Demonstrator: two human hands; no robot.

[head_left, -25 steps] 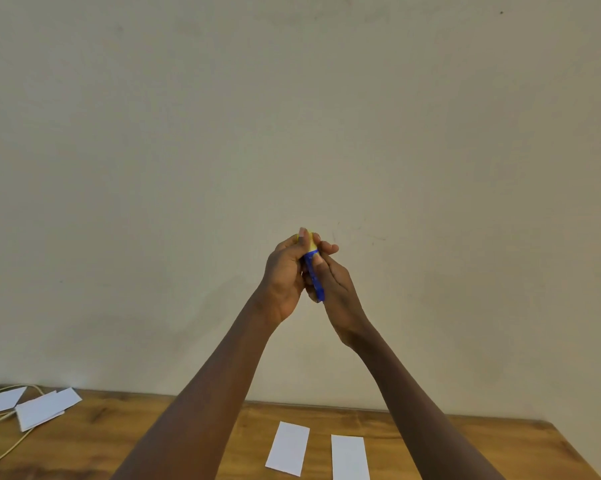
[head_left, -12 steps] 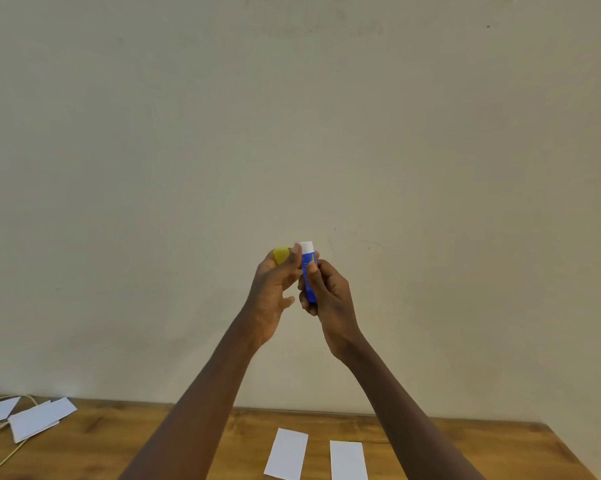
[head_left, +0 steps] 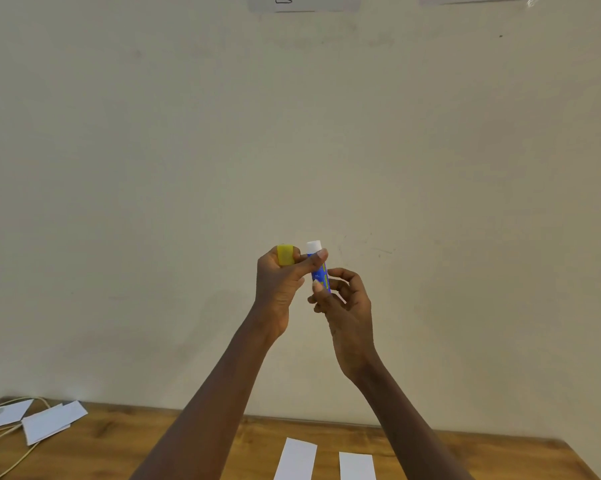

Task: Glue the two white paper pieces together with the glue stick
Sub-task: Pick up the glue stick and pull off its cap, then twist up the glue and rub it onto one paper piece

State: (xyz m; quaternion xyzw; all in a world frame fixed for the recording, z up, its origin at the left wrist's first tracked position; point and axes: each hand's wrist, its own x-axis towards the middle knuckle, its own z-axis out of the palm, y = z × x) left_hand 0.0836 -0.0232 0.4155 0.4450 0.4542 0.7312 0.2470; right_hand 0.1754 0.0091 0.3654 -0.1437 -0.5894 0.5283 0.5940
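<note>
Glue stick point(head_left: 320, 271) light, rigid, slick plastic: right hand point(head_left: 347, 306) fingers pinch lower barrel; left hand point(head_left: 278, 282) pinches yellow cap point(head_left: 285, 255), thumb on barrel.

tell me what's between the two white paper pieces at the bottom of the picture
Nothing: in the head view only a bare strip of wooden table separates the left paper piece from the right paper piece.

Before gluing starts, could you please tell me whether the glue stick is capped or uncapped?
Uncapped: the yellow cap sits in the left hand, apart from the glue stick, whose white tip is bare.
</note>
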